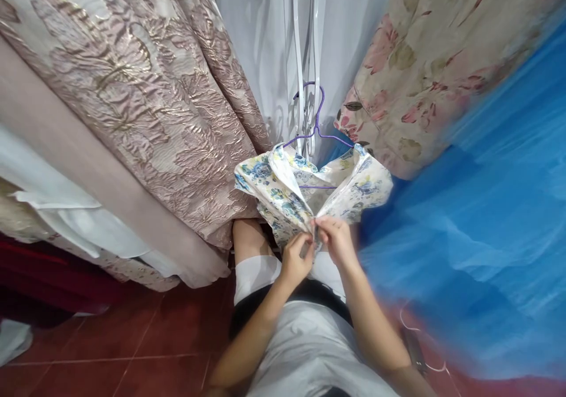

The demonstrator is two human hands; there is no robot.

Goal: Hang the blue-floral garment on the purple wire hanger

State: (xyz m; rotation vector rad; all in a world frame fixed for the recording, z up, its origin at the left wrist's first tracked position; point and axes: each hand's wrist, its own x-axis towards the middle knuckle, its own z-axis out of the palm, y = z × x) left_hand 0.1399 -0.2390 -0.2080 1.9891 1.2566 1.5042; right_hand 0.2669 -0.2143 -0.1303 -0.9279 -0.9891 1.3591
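A white shirt with blue and yellow flowers [283,199] hangs on a purple wire hanger [317,127] in front of me. Its collar is spread, and the two front edges meet low down in a V. My left hand [297,260] pinches the front edge there with thumb and fingers. Just above and to the right, my right hand [336,235] pinches the same front opening, its fingertips close to the left ones. Whatever small fastening may lie between the fingertips is hidden. White straps [298,49] run down past the hanger's hook.
Pink-and-gold brocade cloth [132,90] hangs at the left, beside paler fabrics. At the right are a floral cloth [424,84] and a large blue sheer fabric [477,208]. White cloth [252,31] hangs behind. Red floor tiles [145,332] show below, with a thin white cable [435,368].
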